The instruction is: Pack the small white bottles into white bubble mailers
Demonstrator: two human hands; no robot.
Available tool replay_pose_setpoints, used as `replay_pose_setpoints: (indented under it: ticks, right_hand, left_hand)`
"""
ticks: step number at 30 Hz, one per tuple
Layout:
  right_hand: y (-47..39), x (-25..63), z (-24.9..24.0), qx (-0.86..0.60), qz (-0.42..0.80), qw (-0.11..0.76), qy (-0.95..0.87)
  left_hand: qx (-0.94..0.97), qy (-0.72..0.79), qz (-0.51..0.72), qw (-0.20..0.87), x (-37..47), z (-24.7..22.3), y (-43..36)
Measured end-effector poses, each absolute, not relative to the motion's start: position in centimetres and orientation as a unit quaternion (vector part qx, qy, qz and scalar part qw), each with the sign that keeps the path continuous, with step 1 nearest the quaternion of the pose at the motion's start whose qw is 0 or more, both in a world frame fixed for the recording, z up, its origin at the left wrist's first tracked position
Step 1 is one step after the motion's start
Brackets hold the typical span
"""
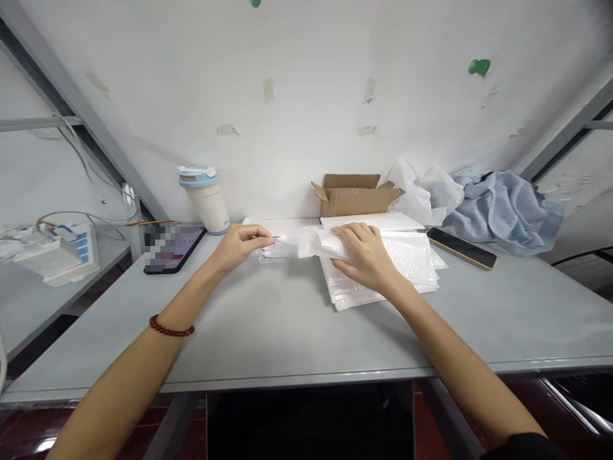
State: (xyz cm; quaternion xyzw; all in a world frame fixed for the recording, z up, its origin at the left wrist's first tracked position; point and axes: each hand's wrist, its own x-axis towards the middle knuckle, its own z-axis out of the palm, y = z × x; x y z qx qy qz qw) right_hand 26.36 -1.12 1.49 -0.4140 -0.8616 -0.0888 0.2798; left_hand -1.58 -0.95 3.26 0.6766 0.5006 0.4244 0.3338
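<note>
My left hand [243,246] is closed in a pinch on a small, thin item whose dark tip shows at the fingertips; the item is too small to make out. My right hand [364,255] is wrapped round a rolled white padded bag [330,244], its end pointing left toward my left hand. Beneath and right of that hand lies a stack of white bubble mailers [412,262]. Behind the gap between my hands, small white items with a thin looped cord [272,253] rest on the grey table [268,332].
A lidded cup [208,201] and a large phone [179,252] stand and lie at the left. Toward the back are an open cardboard box [357,199] and white plastic bags [426,191]. Another phone [462,248] and a blue cloth [505,207] lie right.
</note>
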Motion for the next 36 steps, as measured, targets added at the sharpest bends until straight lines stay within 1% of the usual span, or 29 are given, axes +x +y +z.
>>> replay_pose_setpoints:
  ticks: [3,7,13,17,20,23,27,28,30,33,34,36]
  right_hand:
    - [-1.2,26.2,1.4,-0.405,-0.094,0.276,-0.866]
    - [-1.6,26.1,1.5,-0.386,-0.085,0.279,-0.875]
    - [-2.3,25.4,1.2,-0.338,-0.057,0.307,-0.888]
    - [-2.7,25.0,1.0,-0.316,-0.060,0.310,-0.895]
    - [-2.7,25.0,1.0,-0.309,-0.062,0.310,-0.897]
    - [-2.7,25.0,1.0,-0.303,-0.068,0.309,-0.899]
    - [-2.6,25.1,1.0,-0.301,-0.069,0.323,-0.894]
    - [-2.6,25.1,1.1,-0.298,-0.069,0.330,-0.893]
    - [-2.6,25.1,1.1,-0.283,-0.070,0.346,-0.892]
    - [-2.8,25.1,1.3,-0.251,-0.062,0.359,-0.897]
    - [-3.0,25.0,1.4,-0.243,-0.057,0.359,-0.899]
    - [-3.2,25.0,1.5,-0.227,-0.052,0.360,-0.903]
  left_hand:
    - [0.710,0.520,0.376,0.290,-0.1,2.8,-1.5]
    - [0.734,0.511,0.383,0.231,1.9,2.3,-2.4]
    - [0.744,0.479,0.415,0.213,3.7,1.3,-3.8]
    - [0.773,0.469,0.388,0.177,4.2,0.5,-4.3]
    - [0.777,0.472,0.375,0.183,4.4,0.2,-4.5]
    - [0.754,0.481,0.395,0.210,4.6,0.0,-4.5]
    - [0.654,0.542,0.463,0.252,4.6,0.1,-3.9]
    - [0.629,0.546,0.475,0.283,4.5,0.2,-3.7]
    - [0.601,0.520,0.465,0.390,4.3,0.5,-3.3]
    - [0.577,0.448,0.389,0.561,3.9,0.8,-3.1]
    - [0.567,0.432,0.372,0.595,3.8,0.9,-3.0]
    - [0.546,0.418,0.369,0.625,3.8,0.9,-3.1]
